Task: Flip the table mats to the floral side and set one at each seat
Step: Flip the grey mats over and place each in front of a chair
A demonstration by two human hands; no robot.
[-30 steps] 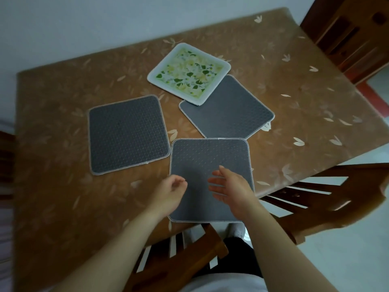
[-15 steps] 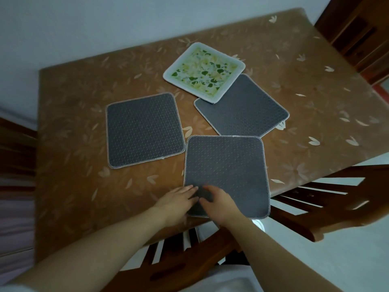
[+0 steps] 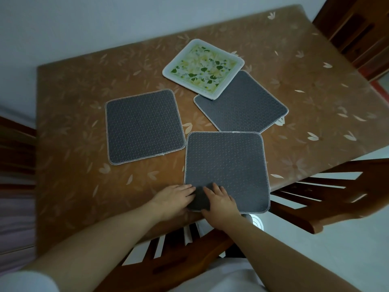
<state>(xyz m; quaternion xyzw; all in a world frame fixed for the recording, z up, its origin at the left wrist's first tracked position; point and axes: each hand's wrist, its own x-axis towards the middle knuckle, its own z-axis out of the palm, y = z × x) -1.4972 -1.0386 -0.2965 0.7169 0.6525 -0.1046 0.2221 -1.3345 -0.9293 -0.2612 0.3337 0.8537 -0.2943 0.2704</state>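
Head view shows one floral mat (image 3: 203, 68) face up mid-table (image 3: 69, 98) while three grey-side mats remain unflipped and none sits at a seat, the left hand (image 3: 173, 197) and right hand (image 3: 221, 204) pinching the nearest mat's (image 3: 226, 167) front-left corner.

view: head, single wide-angle | position: above near edge of the surface (image 3: 63, 123) | facing: forward and steeply down | range: close, hands (image 3: 197, 199) at lower centre | edges: wall at top, chairs (image 3: 315, 197) at sides | overlap: none
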